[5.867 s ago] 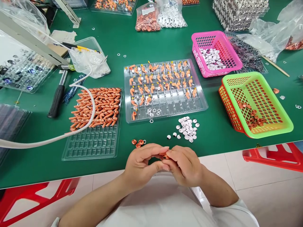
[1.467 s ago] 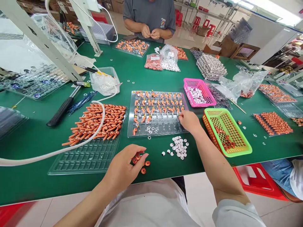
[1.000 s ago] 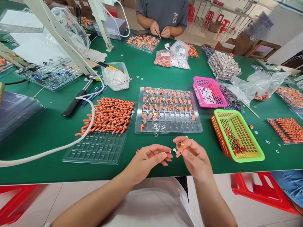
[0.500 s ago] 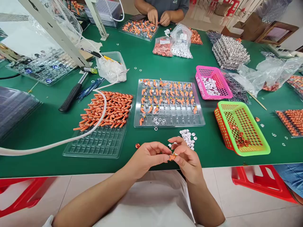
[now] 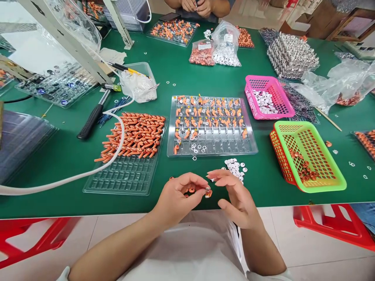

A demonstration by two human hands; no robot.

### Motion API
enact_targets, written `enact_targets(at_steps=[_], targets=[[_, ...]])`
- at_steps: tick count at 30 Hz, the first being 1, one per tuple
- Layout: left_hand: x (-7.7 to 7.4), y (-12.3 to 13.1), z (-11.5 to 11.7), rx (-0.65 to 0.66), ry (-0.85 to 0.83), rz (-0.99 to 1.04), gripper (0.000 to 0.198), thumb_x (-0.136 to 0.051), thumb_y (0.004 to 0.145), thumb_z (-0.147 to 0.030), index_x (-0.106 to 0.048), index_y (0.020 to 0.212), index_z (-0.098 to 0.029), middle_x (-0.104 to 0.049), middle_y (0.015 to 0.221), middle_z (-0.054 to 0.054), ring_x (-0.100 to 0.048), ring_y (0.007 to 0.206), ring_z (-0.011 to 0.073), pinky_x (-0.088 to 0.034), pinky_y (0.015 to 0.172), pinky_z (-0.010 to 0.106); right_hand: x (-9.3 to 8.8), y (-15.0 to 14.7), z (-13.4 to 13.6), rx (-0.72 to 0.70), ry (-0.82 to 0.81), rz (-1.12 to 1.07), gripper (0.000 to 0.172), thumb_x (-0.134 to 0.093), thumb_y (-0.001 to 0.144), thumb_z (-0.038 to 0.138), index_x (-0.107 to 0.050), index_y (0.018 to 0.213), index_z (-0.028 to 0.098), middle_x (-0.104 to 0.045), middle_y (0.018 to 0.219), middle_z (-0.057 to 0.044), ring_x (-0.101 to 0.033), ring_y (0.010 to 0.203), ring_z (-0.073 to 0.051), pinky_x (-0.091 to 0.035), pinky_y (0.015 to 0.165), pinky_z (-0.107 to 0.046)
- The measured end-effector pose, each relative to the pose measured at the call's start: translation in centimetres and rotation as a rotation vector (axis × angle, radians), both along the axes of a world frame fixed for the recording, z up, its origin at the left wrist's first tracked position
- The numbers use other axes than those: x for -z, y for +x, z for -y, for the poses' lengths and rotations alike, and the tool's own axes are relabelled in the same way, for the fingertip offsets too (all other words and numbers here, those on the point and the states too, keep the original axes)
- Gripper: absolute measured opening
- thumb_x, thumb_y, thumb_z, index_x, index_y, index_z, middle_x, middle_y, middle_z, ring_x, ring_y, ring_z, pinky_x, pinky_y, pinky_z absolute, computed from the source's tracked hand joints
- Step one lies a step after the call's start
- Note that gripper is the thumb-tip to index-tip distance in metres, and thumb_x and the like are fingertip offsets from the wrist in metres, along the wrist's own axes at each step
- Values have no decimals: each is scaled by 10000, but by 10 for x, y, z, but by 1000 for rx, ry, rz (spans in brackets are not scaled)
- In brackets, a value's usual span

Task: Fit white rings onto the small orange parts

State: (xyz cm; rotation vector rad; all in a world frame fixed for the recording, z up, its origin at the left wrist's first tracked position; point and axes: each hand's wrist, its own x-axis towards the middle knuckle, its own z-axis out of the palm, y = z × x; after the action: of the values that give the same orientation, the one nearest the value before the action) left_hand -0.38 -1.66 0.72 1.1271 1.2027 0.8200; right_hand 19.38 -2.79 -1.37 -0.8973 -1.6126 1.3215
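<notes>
My left hand pinches a small orange part between thumb and fingertips, just above the near edge of the green table. Beside it my right hand hovers with its fingers spread and nothing in it. A few loose orange rings lie under my left fingers. A little heap of white discs lies just beyond my right hand. Farther out is a clear tray whose back rows hold orange parts.
A pile of orange hooked parts lies on a clear tray at left, with a white cable across it. A green basket, a pink basket, a hammer and bags are about. Another person's hands are at the far edge.
My right hand went to the tray, came back to my left hand, then let go and opened. The orange part now stays in my left fingers. The view has tilted down.
</notes>
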Motion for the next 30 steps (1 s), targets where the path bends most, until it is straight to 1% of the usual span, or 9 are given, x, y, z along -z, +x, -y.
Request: enact_targets(at_steps=[3,5,10,12,14,20,24,27,30], targets=[[-1,1,5,25,203,-104,51,-655,825,-214,-704,835,-204,-750,813,50,-709,758,190,-570,705,299,4,-9,3,44,-41,-96,533,-692,852,516,-515,1310,308,-556,1330,-101,-562,1193,-299,-454,1031,-491],[0,1,7,38,385,-188,64,-655,848,-172,-704,862,-211,-744,796,32,-693,732,166,-547,682,276,6,-14,4,67,-51,-57,562,-762,802,492,-545,1285,303,-611,1221,-83,-602,1083,-267,-493,954,-431],[7,0,7,33,806,-351,209,-628,863,-56,-658,1004,-208,-733,781,5,-635,704,135,-490,597,226,10,-19,7,149,-111,49,163,-686,892,263,-637,1047,268,-656,881,-5,-608,800,-159,-495,742,-290],[10,2,7,42,913,-421,224,-608,863,-35,-643,1022,-189,-719,766,9,-608,693,139,-487,604,235,12,-19,9,182,-120,78,81,-643,907,219,-635,981,254,-646,824,7,-595,755,-144,-485,707,-272],[13,4,8,55,970,-487,213,-592,864,-26,-634,1016,-169,-702,745,13,-590,678,143,-499,643,259,13,-19,11,213,-97,112,67,-606,909,181,-621,927,244,-629,792,12,-575,726,-138,-473,678,-264],[20,9,9,49,1010,-543,212,-593,853,-12,-619,1009,-152,-701,747,35,-597,722,170,-505,653,275,13,-27,13,333,76,222,126,-545,881,106,-551,841,226,-598,762,13,-539,677,-126,-444,617,-247],[22,8,10,88,1016,-494,242,-569,867,6,-609,1042,-156,-728,839,50,-598,767,173,-517,704,294,13,-28,12,346,127,301,119,-538,883,115,-548,828,221,-588,714,24,-524,619,-114,-424,574,-235],[22,5,9,128,891,-405,245,-560,885,-8,-624,1060,-168,-721,863,47,-608,804,169,-516,724,291,13,-24,11,337,140,324,130,-526,882,111,-528,812,219,-559,691,32,-511,598,-109,-417,558,-228],[20,1,6,162,733,-340,181,-594,894,-63,-652,1019,-180,-714,840,36,-612,796,165,-507,713,287,13,-19,10,328,247,387,128,-538,873,97,-518,832,217,-558,711,22,-518,622,-117,-417,571,-239]])
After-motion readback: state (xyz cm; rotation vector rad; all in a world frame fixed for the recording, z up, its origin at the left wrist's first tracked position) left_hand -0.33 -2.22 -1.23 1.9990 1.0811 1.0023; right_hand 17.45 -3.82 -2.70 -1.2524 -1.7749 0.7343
